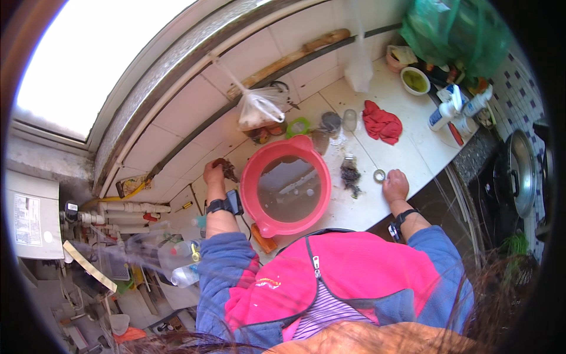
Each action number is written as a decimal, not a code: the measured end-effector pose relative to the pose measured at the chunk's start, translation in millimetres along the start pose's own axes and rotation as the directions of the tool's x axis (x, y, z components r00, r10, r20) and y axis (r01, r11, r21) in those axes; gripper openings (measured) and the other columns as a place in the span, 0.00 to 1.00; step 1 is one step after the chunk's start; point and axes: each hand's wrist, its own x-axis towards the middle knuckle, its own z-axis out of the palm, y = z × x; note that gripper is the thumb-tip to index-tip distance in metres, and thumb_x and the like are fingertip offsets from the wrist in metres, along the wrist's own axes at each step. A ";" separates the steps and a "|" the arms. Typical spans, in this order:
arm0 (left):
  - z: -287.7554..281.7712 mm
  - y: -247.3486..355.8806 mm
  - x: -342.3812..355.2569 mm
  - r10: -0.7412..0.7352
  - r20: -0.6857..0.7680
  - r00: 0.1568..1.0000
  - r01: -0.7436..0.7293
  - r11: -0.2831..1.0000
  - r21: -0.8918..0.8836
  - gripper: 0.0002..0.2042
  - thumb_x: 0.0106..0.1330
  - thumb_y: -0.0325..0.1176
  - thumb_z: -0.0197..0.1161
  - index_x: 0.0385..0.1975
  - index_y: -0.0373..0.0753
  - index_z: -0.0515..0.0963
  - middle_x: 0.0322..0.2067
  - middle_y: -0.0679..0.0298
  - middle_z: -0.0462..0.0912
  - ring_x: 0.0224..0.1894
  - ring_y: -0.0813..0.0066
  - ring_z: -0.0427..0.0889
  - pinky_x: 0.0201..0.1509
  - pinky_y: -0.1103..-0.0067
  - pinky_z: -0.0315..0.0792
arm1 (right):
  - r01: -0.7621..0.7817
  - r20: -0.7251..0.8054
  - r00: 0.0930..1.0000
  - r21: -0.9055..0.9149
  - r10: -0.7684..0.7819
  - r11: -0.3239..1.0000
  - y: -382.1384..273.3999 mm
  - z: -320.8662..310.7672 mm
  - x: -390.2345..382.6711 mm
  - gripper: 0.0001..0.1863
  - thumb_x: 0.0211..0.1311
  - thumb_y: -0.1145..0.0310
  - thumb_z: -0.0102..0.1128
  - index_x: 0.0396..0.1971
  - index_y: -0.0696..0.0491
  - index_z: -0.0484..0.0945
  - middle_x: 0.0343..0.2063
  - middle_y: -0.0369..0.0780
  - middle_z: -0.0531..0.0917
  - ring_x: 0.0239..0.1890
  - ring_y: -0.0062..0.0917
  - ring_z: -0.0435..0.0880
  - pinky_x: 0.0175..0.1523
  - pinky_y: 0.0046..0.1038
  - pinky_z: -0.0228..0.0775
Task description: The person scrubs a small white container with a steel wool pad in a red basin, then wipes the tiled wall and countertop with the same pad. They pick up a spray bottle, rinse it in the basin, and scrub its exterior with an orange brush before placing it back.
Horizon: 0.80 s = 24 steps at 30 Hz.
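Note:
My left hand (213, 173) grips a dark brown, ragged clump (229, 169) just left of a pink plastic basin (253, 194) holding murky water. My right hand (395, 187) is closed on the white counter (383, 147), beside a small metal ring (379, 176); what its fingers hold, if anything, is hidden. Between the basin and that hand lies a small clear jar (349, 160) with a dark, crumbly pile (350, 177) at it. A crumpled red cloth (382, 121) lies farther back, near small containers (330, 121).
Hanging plastic bags (259, 106), a green bag (448, 35), a bowl (415, 80) and spray bottles (443, 112) line the back and right. A pan (519, 177) stands at the far right. Pipes (130, 209) and clutter are at left. An orange object (263, 239) sits below the basin.

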 end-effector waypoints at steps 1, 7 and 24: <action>-3.5 11.0 -8.7 -0.034 -0.044 0.998 0.026 0.985 -0.171 0.10 0.64 0.26 0.58 0.43 0.37 0.81 0.38 0.59 0.86 0.39 0.65 0.86 0.43 0.72 0.80 | -0.007 0.011 1.000 0.014 0.006 1.000 -0.2 -0.3 0.6 0.06 0.43 0.70 0.60 0.24 0.51 0.72 0.28 0.42 0.76 0.36 0.40 0.76 0.42 0.42 0.71; -14.1 98.6 -97.9 0.013 -0.013 1.000 -0.018 0.822 -0.569 0.13 0.68 0.23 0.52 0.52 0.34 0.72 0.43 0.58 0.81 0.41 0.65 0.83 0.43 0.71 0.81 | -0.028 0.022 0.999 0.095 0.026 0.995 0.4 -6.4 1.4 0.05 0.45 0.70 0.61 0.24 0.50 0.74 0.28 0.41 0.77 0.36 0.39 0.77 0.41 0.40 0.72; -3.6 140.9 -320.1 0.204 0.332 0.921 0.093 0.712 -0.696 0.14 0.69 0.21 0.49 0.53 0.36 0.72 0.48 0.59 0.79 0.50 0.68 0.79 0.58 0.68 0.75 | -0.032 0.121 0.993 0.376 -0.015 0.926 -10.4 -52.0 -9.7 0.15 0.48 0.66 0.64 0.39 0.47 0.82 0.41 0.43 0.79 0.41 0.41 0.80 0.48 0.38 0.75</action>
